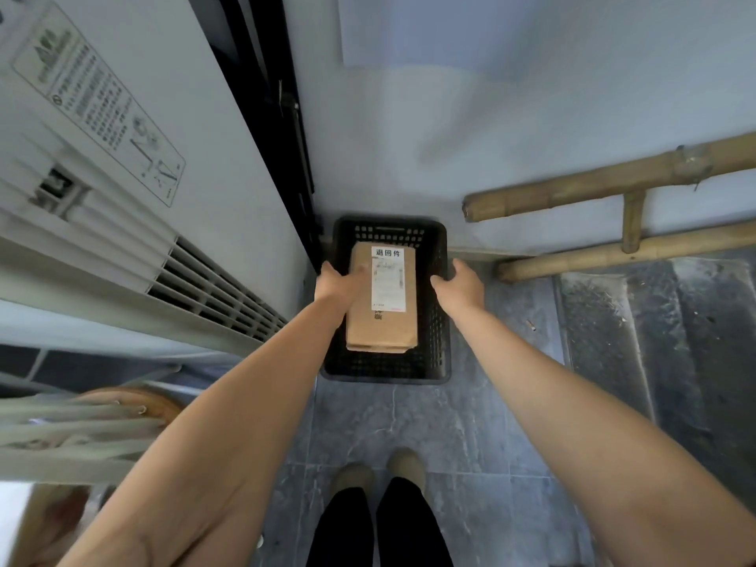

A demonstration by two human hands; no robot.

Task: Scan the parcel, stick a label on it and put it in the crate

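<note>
Arms: both bare forearms are reaching forward and downward, roughly parallel, converging slightly toward the wrists. Left hand [335,286]: palm is facing inward, fingers curling loosely, thumb uppermost. Right hand [460,286]: is mirroring it, palm inward, fingers half-bent and spread apart. Legs: are standing together below, in dark trousers and tan shoes.

A floor [450,435] of grey stone tiles. A black perforated plastic crate [439,321] stands on it at the far end, against the wall. To the right, a bamboo ladder [630,247] rests its lower rail on the floor. At the near edge stand two shoes [380,472].
</note>
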